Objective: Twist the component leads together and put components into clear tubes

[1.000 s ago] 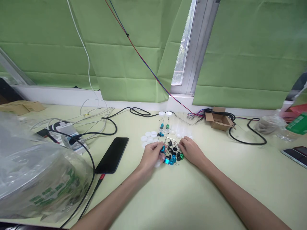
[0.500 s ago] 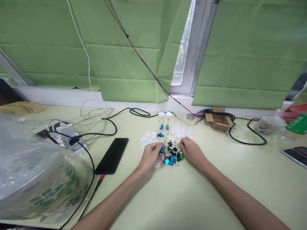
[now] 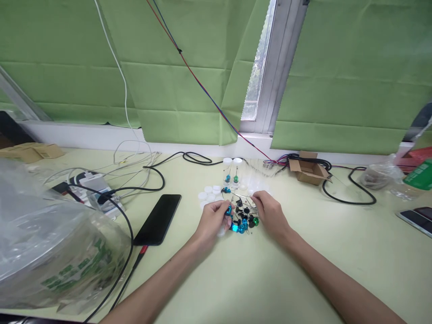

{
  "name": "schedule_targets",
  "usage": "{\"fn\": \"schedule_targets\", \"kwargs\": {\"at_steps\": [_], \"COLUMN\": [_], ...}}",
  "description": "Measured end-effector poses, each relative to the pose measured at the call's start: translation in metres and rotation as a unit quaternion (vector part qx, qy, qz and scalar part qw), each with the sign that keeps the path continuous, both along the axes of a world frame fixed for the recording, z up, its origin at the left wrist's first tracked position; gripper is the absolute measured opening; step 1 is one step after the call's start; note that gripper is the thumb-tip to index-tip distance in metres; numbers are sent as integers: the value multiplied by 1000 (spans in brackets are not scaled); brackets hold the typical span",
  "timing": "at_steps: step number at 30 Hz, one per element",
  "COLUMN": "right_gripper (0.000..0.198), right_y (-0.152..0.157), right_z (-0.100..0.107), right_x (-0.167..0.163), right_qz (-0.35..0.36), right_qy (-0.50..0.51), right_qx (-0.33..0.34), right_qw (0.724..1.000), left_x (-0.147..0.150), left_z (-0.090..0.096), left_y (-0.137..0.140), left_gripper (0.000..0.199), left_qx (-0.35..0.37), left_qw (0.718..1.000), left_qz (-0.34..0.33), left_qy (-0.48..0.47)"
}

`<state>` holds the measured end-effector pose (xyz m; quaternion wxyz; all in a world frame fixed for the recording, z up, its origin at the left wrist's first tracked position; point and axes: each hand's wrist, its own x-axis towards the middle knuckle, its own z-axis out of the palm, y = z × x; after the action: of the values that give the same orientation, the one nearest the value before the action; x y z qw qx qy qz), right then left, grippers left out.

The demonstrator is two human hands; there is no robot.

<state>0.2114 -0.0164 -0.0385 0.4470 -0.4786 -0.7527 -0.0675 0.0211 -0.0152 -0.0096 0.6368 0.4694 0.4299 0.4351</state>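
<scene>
One blue piece, pinched by your left hand
Black pieces lie between it and your right hand, whose grip I cannot tell.

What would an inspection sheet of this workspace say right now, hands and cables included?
Surface: pale yellow-green tabletop, small parts spread near its middle.
Job's things: loose blue parts, black parts, a green part, white caps, two white-capped containers.
Clutter: black phone, plastic bag, open cardboard box.
Left hand: pinches one blue piece.
Right hand: fingertips by a thin metal piece; grip unclear.
Cables: black cables on the tabletop; red and blue wires before the blinds.
Surroundings: green blinds, window frame.
Co-workers: nothing seen.
</scene>
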Motion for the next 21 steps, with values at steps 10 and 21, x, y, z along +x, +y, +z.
{"fn": "schedule_targets", "kwargs": {"at_steps": [10, 21], "right_gripper": [23, 26], "right_y": [-10, -8], "right_z": [1, 1], "right_x": [-11, -8], "right_qz": [117, 126], "right_qy": [-1, -21], "right_qx": [52, 26], "right_qw": [992, 991], "left_x": [-1, -1], "left_z": [5, 2], "left_y": [-3, -2], "left_gripper": [33, 34], "left_qx": [6, 18], "left_qw": [1000, 998], "left_qz": [-15, -33], "left_qy": [25, 57]}}
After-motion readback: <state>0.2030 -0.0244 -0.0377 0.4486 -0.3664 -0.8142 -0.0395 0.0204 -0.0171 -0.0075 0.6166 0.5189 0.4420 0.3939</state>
